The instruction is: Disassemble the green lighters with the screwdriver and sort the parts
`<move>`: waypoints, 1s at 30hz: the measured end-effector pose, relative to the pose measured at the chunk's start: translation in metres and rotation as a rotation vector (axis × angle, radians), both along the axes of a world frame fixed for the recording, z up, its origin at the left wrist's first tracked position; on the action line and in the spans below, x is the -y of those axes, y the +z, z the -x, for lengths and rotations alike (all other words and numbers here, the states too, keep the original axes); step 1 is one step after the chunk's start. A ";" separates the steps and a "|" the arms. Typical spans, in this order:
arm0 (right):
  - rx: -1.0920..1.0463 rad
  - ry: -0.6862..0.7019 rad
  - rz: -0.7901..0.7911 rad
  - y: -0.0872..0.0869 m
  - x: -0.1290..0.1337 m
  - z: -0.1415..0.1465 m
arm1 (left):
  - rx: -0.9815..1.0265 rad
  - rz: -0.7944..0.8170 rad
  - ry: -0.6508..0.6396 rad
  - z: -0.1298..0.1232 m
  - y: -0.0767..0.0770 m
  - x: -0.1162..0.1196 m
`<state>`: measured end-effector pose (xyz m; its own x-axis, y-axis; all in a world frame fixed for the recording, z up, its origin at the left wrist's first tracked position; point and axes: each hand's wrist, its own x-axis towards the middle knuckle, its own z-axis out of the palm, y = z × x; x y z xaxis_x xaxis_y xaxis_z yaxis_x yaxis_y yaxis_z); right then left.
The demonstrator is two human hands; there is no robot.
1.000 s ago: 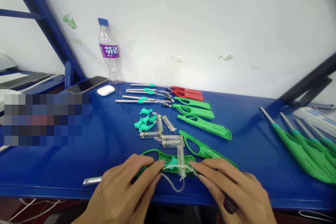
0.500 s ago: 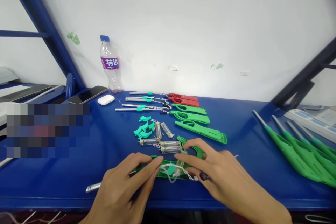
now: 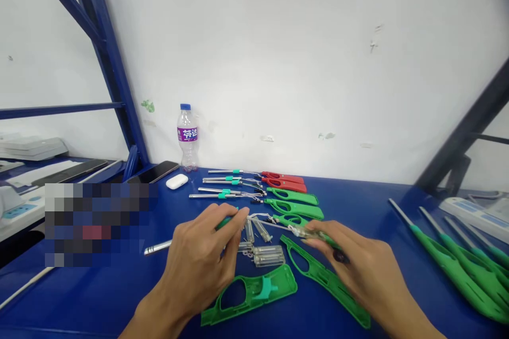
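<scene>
In the head view, the left hand (image 3: 202,254) pinched the wires and tube (image 3: 274,224) beside the inner end of a metal rod (image 3: 158,247), which stuck out past its far side. The right hand (image 3: 353,259) pinched a clear tank (image 3: 306,231) between thumb and fingers. Both were above the desk (image 3: 79,296), and the tube ran nearly straight between them, probably so that it would not tangle.

Nearer the body, a green shell (image 3: 284,278) lay hollow side up, which left its teal trigger (image 3: 265,287) exposed and seemingly easy to reach. Loose tanks (image 3: 269,259) sat just beyond it, perhaps grouped for quick picking.
</scene>
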<state>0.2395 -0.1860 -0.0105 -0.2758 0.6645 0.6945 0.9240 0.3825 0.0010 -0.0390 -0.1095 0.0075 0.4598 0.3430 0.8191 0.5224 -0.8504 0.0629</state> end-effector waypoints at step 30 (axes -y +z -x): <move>-0.148 0.123 0.038 0.058 -0.005 0.060 | 0.005 0.418 -0.160 0.020 0.010 -0.002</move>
<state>0.1798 -0.1812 0.0476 -0.2537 0.6589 0.7082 0.8593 0.4897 -0.1478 -0.0585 -0.1070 0.0178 0.5302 0.5701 0.6276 0.3855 -0.8214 0.4204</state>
